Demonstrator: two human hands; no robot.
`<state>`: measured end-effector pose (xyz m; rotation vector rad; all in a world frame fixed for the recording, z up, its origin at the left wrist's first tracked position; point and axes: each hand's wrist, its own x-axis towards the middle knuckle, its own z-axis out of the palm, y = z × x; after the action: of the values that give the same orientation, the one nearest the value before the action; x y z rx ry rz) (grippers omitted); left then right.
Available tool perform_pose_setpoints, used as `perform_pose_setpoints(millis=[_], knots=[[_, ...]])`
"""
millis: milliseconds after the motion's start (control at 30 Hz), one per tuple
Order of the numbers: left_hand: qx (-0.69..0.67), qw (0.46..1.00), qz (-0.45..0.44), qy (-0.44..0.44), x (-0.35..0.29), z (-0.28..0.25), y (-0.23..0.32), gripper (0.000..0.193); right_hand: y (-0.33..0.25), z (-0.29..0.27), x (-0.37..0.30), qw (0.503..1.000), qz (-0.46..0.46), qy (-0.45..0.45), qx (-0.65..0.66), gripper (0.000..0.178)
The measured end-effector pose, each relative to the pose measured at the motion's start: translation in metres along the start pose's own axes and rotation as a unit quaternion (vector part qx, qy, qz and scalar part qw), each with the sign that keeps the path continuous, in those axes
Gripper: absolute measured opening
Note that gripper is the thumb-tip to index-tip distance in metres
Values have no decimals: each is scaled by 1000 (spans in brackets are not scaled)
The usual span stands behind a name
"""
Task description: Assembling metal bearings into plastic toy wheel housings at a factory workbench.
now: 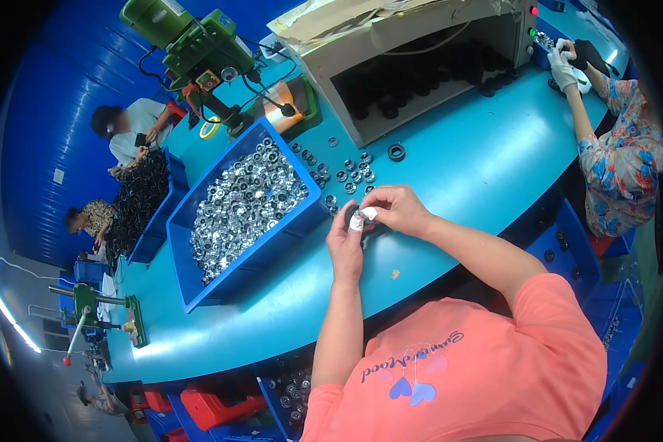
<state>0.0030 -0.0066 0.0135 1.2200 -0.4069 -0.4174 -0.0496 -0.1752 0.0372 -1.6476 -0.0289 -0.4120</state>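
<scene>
My left hand (344, 250) is closed around a small black ring-shaped part (351, 212), held up over the table's near edge. My right hand (404, 210) pinches at the same spot from the right, its fingertips meeting the left thumb. White wrapping covers some fingertips. Whether a shiny metal piece sits inside the ring cannot be made out, as the fingers cover it. Just beyond my hands lie several loose shiny metal rings (356, 174) on the turquoise table (464, 177). A single black ring (396, 152) lies to their right.
A blue bin (269, 254) full of shiny metal rings (247, 199) stands left. Behind are a green press machine (199, 59) and an open box-shaped housing (353, 121) with black parts inside. A gloved co-worker (619, 162) works at right; others sit far left.
</scene>
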Motion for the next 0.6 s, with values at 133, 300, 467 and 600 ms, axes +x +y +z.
perform_pose_setpoints(millis=[133,300,467,600], knots=[[-57,998,10,-13,-1,3,2,42,-2,-5,5,999,12,9,-39,24],[-51,998,16,-35,-2,6,4,39,1,-11,11,968,209,-88,106,23],[0,999,48,-14,-5,14,3,34,11,-10,8,972,157,-89,147,23],[87,991,93,44,-7,13,1,27,4,0,4,970,140,-97,175,23]])
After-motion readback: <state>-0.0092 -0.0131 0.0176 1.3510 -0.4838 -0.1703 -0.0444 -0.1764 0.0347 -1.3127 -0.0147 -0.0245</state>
